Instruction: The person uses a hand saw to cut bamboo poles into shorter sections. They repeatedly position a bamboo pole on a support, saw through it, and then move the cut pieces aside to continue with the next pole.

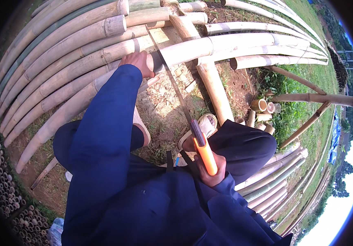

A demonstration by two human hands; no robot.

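A hand saw with a slim metal blade (pixel 177 88) and an orange handle (pixel 206 156) is in my right hand (pixel 214 169), whose fingers wrap round the handle above my lap. The blade slants away to the upper left and crosses a thick pale bamboo pole (pixel 234 44) close to its near-left end. At that dark end my left hand (pixel 138 64) is closed on the pole, just left of the blade. Whether the teeth have entered the bamboo I cannot tell. The pole rests across a bamboo crosspiece (pixel 213 84).
Long bamboo poles (pixel 67 55) lie side by side on the left, with others (pixel 266 61) at the upper right. Short cut bamboo pieces (pixel 259 105) sit on the right. A bamboo prop frame (pixel 316 98) stands beyond them. Sawdust (pixel 164 96) covers the ground between my feet.
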